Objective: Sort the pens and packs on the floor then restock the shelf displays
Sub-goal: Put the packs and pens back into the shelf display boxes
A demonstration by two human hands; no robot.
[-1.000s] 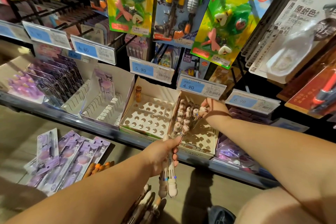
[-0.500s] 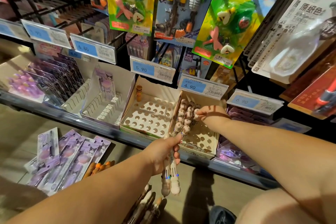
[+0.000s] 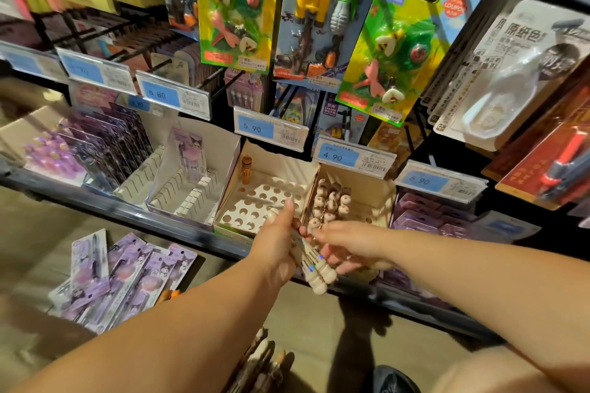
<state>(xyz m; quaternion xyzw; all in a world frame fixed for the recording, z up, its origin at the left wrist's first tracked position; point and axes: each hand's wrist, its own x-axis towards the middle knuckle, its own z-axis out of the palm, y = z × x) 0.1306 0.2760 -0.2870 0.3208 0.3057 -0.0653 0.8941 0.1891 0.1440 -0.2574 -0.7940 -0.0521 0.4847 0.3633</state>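
My L hand point(image 3: 276, 244) is wrapped round a small bundle of cream character pens point(image 3: 314, 268), rounded heads pointing down and to the right. My R hand point(image 3: 354, 249) meets the bundle from the other side, with fingers curled under the heads and thumb near the barrels. I can't tell if it's pinching a pen or only touching.

Both hands sit in front of the shelf edge point(image 3: 127, 214), just below the right holed display box point(image 3: 376, 198). A cluster of matching pens point(image 3: 329, 201) stands in that box's left rows. Beside it, the left holed box point(image 3: 281, 166) has one brown pen point(image 3: 246, 169) upright at the back.

Price tags above read 5.90 point(image 3: 255, 128) and 4.90 point(image 3: 341, 156).

On the floor, purple pen packs point(image 3: 127, 274) are fanned out at left. More loose pens point(image 3: 261, 360) lie btwn my arms at the bottom.
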